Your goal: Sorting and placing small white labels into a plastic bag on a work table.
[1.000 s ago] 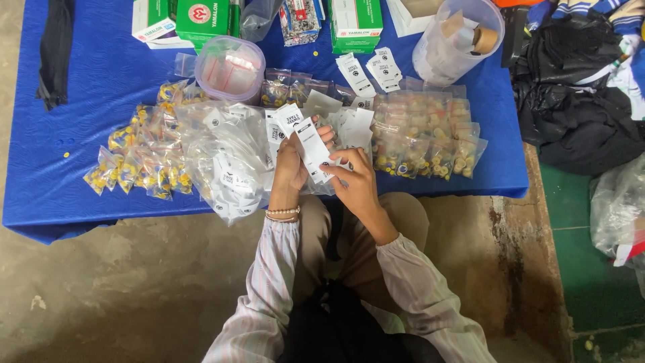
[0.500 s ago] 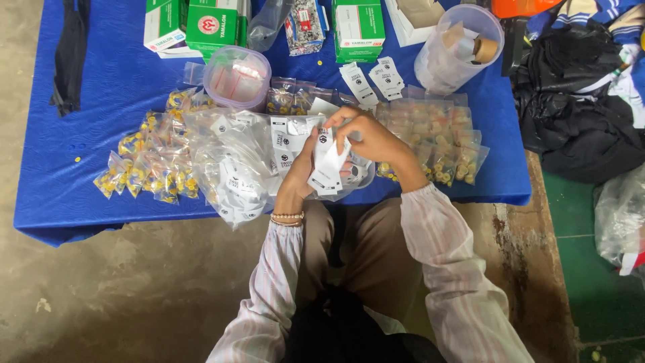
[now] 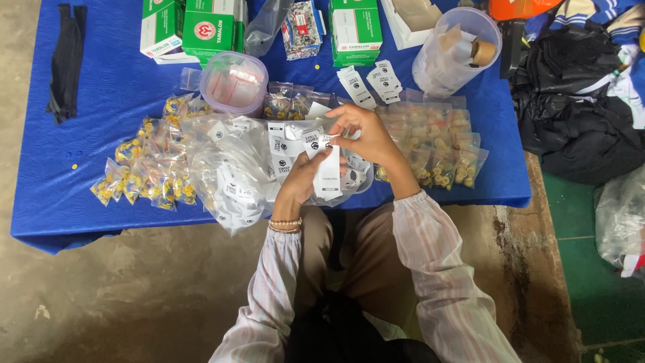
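Note:
My left hand [image 3: 302, 180] holds a stack of white printed paper cards [image 3: 328, 171] upright over the near edge of the blue table [image 3: 101, 87]. My right hand [image 3: 363, 134] pinches the top of one card in that stack, fingers curled over it. Just under the hands lies a loose pile of more white cards [image 3: 285, 144]. A clear bag stuffed with white cards [image 3: 232, 178] sits to the left of my left hand. Small clear packets with yellow and blue pieces [image 3: 151, 171] lie further left.
A clear lidded tub [image 3: 235, 82] stands behind the pile. Clear packets of small coloured items [image 3: 437, 144] lie to the right. Green-and-white boxes [image 3: 201, 27] and a tall clear container [image 3: 453, 50] line the far side. Black bags [image 3: 578, 114] sit off the right edge.
My hands have moved from the table's near edge a little further over the card pile. The right hand rose onto the top of the held stack.

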